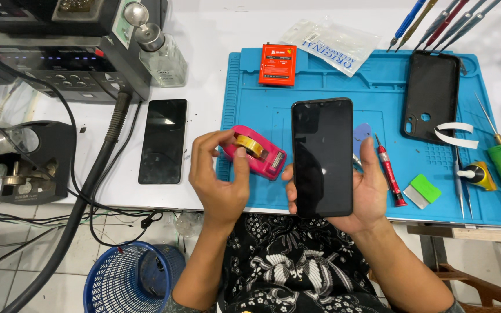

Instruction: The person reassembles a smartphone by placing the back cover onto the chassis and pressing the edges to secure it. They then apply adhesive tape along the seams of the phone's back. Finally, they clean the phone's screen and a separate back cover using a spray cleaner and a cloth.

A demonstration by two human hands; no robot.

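Observation:
My right hand [362, 194] holds a black smartphone [322, 156] upright, its dark screen facing me, over the front edge of a blue work mat [314, 87]. My left hand [218, 174] reaches to a pink tape dispenser [259, 155] with a yellowish tape roll; the fingers touch the roll at the dispenser's left end. The dispenser lies on the mat's left edge, just left of the held phone.
A second black phone [163, 141] lies on the white table to the left. On the mat are a red battery box [278, 64], a black phone case [431, 95], a red screwdriver [389, 171], a green scraper [424, 190] and tweezers. Soldering equipment [59, 52] stands at the far left, and a blue basket [131, 278] sits on the floor.

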